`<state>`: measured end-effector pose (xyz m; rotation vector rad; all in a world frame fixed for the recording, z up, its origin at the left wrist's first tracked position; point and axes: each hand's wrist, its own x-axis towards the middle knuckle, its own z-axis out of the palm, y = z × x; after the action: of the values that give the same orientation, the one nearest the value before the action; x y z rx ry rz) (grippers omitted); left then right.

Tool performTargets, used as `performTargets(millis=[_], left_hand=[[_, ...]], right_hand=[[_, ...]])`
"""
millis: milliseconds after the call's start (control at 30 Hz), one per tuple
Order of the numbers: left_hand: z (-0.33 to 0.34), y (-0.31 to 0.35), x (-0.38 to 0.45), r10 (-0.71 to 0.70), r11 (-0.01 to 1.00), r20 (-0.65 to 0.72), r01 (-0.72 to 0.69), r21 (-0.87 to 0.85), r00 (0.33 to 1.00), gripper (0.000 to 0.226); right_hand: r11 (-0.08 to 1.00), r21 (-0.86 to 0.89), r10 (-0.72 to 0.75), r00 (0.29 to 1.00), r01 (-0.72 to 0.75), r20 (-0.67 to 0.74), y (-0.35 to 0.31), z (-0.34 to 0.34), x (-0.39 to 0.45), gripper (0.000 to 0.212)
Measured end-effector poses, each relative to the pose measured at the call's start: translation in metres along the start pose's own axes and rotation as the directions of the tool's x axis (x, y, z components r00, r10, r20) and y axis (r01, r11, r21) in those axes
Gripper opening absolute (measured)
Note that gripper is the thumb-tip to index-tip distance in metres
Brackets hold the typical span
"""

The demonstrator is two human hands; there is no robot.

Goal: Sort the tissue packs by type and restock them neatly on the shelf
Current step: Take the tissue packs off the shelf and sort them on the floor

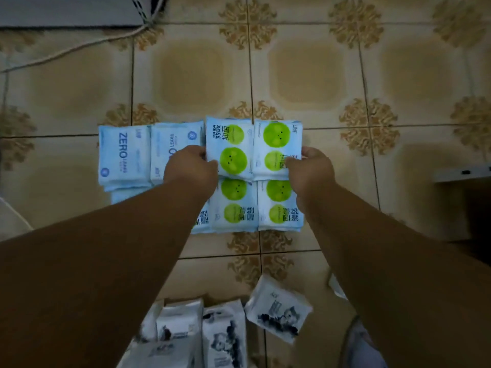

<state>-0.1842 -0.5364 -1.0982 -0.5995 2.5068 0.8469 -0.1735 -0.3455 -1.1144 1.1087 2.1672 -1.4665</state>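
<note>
I see the tiled floor [191,83] under everything. My landmark is the block of green-dot packs [233,203]: ZERO packs [123,152] lie touching its left, grey-print packs [223,338] well below it. On its far edge, left hand [190,167] grips one green pack [230,147], right hand [309,170] grips its neighbour [276,147].

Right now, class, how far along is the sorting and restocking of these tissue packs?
Done: the packs lie grouped by type on the tiled floor, with blue ZERO packs at left, green-dot packs in the middle and white illustrated packs nearest the camera. In hand: the left hand and right hand grip the far green-dot pair from both sides. Left: no shelf shows, so restocking seems not yet begun.
</note>
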Motion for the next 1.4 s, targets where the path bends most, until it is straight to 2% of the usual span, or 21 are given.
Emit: performTargets(millis=[133, 300, 433, 567, 733, 833, 967, 1067, 1167, 1300, 1400], left_hand=[[-0.001, -0.006, -0.035, -0.035, 0.999, -0.077, 0.033, -0.028, 0.996, 0.043], [-0.022, 0.014, -0.133, 0.125, 0.991, 0.115, -0.119, -0.061, 0.985, 0.035], [-0.090, 0.046, -0.218, 0.187, 0.981, 0.173, -0.176, -0.075, 0.967, 0.031], [-0.195, 0.075, -0.303, 0.252, 0.967, 0.195, -0.239, -0.088, 0.948, 0.031], [-0.304, 0.075, -0.381, 0.337, 0.941, 0.189, -0.334, -0.049, 0.922, 0.032], [-0.329, 0.059, -0.410, 0.338, 0.941, 0.160, -0.337, -0.035, 0.927, 0.032], [-0.325, 0.024, -0.434, 0.215, 0.976, 0.128, -0.211, -0.046, 0.968, 0.035], [-0.318, -0.001, -0.446, 0.247, 0.966, 0.203, -0.257, 0.024, 0.948, 0.037], [-0.322, -0.006, -0.455, 0.349, 0.927, 0.313, -0.375, 0.023, 0.883, 0.036], [-0.353, 0.009, -0.481, 0.546, 0.811, 0.424, -0.583, -0.050, 0.723, 0.033], [-0.388, 0.019, -0.518, 0.624, 0.720, 0.489, -0.691, -0.057, 0.609, 0.031]], right_hand=[[0.997, -0.061, -0.041, 0.992, 0.049, 0.117, 0.006, -0.016, -0.030, 0.030], [0.949, -0.298, -0.064, 0.986, 0.107, 0.152, -0.003, -0.058, -0.100, 0.048], [0.938, -0.308, -0.109, 0.980, 0.156, 0.164, -0.038, -0.103, -0.204, 0.048], [0.935, -0.298, -0.164, 0.978, 0.195, 0.126, -0.102, -0.154, -0.316, 0.047], [0.932, -0.258, -0.222, 0.964, 0.253, 0.143, -0.170, -0.178, -0.431, 0.049], [0.942, -0.204, -0.225, 0.952, 0.267, 0.208, -0.175, -0.175, -0.473, 0.048], [0.919, -0.261, -0.213, 0.929, 0.295, 0.302, -0.156, -0.172, -0.494, 0.049], [0.932, -0.254, -0.206, 0.954, 0.260, 0.219, -0.139, -0.173, -0.507, 0.046], [0.968, -0.184, -0.164, 0.985, 0.171, 0.051, -0.126, -0.171, -0.536, 0.044], [0.996, 0.036, -0.072, 0.974, 0.082, -0.216, -0.119, -0.169, -0.610, 0.040], [0.988, 0.144, -0.009, 0.938, 0.063, -0.347, -0.114, -0.171, -0.683, 0.038]])
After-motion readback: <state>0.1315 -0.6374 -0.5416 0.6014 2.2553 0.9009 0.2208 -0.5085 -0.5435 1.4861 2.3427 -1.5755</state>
